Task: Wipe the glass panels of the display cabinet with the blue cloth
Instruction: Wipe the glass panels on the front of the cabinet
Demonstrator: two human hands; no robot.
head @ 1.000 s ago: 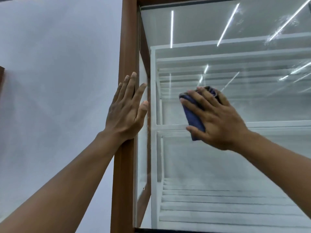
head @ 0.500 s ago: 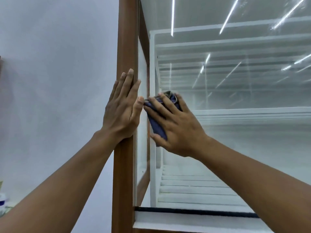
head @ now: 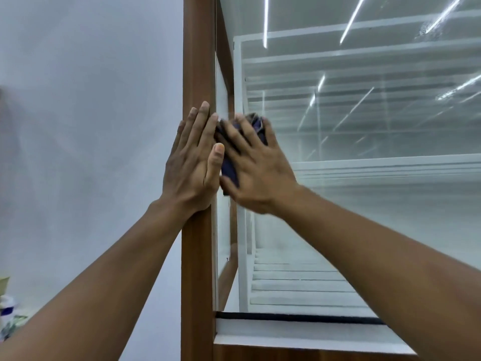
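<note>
Flat-handed pressure, not a curled grip, was noted on both sides. The right hand [head: 256,173] lay with its fingers spread and nearly straight over the blue cloth [head: 229,169], pressing it against the front glass panel [head: 377,217] of the display cabinet [head: 286,355]. This hand was blurred. The cloth was bunched under the palm, showing dark blue between the fingers and beside the thumb. It sat at the left edge of the panel, just beside the wooden corner post [head: 199,61].

The left hand [head: 191,165] rested open on that post, fingers straight and pointing up, the thumb along the post's right edge. Whether the thumb touched the cloth could not be determined.

Behind the glass stood a white frame with a shelf [head: 390,164] at about hand height and a slatted white floor [head: 299,282] below. A black strip [head: 286,317] ran along the foot of the panel. Bright streaks of light [head: 351,19] were reflected in the upper glass. A pale wall [head: 91,126] lay left of the post. Small objects [head: 7,308] at the lower left edge were too blurred to identify.
</note>
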